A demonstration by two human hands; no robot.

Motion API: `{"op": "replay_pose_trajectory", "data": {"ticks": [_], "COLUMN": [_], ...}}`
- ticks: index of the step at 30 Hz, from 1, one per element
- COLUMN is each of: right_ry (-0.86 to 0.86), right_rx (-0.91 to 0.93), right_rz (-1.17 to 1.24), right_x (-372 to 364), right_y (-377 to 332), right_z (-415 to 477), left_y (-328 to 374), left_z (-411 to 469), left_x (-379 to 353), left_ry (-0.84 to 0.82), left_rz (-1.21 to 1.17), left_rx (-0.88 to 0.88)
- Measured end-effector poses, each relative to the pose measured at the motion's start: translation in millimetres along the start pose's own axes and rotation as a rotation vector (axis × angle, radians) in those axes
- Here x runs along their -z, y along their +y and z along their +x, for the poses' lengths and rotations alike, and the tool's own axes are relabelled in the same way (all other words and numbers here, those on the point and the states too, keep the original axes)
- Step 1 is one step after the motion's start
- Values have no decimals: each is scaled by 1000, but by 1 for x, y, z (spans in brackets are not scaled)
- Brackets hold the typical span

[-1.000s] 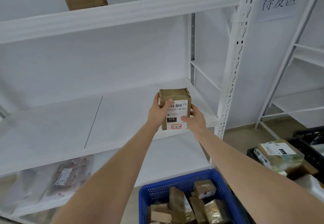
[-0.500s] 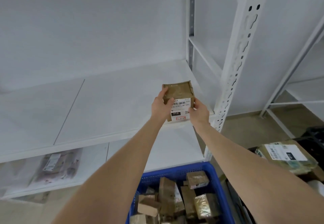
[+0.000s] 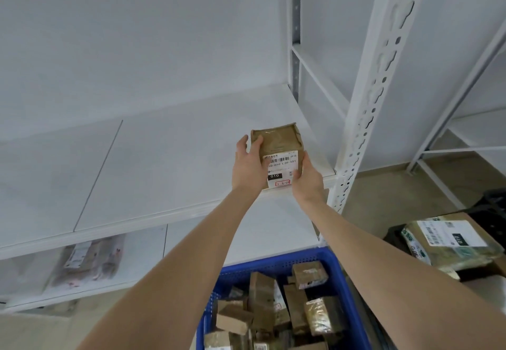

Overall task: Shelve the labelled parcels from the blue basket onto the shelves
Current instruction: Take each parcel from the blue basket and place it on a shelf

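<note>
Gripping the left side of the labelled parcel (image 3: 278,144) with my left hand (image 3: 246,166), I clasp its lower right corner with my right hand (image 3: 306,178), at the front edge of the white shelf (image 3: 164,158). Below my grip, the blue basket (image 3: 273,263) holds jumbled brown parcels (image 3: 262,292).

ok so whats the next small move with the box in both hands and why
Probably ease the parcel a little deeper onto the shelf and let go. The left hand and right hand grip its sides right at the shelf's front edge, label facing out, with bare shelf behind it.
</note>
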State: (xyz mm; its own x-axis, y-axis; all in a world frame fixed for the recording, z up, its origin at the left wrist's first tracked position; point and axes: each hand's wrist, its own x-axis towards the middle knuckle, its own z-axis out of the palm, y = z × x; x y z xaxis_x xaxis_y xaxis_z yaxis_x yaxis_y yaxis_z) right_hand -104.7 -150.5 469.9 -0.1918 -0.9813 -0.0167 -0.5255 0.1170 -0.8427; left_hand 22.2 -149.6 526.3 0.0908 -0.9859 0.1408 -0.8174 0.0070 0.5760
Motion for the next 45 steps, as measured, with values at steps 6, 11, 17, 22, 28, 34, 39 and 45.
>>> {"op": "replay_pose_trajectory", "data": {"ticks": [6,11,17,22,28,34,39,45], "right_ry": [-25,-89,-106,-109,-107,-109,-130,-152], "right_rx": [148,185,177,165,175,181,171,152], "right_rz": [-234,-357,-431,-393,-390,-392,-396,-382], "right_x": [-2,-11,-19,-27,-31,-34,-35,-36], "right_y": [1,5,5,1,0,-2,-7,-10], "right_z": [-31,-46,-44,-37,-27,-13,2,21], "left_y": [3,7,7,1,-3,-3,-2,-1], "left_z": [3,3,6,11,25,44,60,78], "left_x": [2,-3,-3,-1,-1,1,1,-4], "left_ry": [22,1,-54,-105,-131,-199,-203,-208], "left_rz": [399,427,384,340,323,346,348,361], "left_rx": [-257,-336,-303,-311,-325,-340,-340,-327]}}
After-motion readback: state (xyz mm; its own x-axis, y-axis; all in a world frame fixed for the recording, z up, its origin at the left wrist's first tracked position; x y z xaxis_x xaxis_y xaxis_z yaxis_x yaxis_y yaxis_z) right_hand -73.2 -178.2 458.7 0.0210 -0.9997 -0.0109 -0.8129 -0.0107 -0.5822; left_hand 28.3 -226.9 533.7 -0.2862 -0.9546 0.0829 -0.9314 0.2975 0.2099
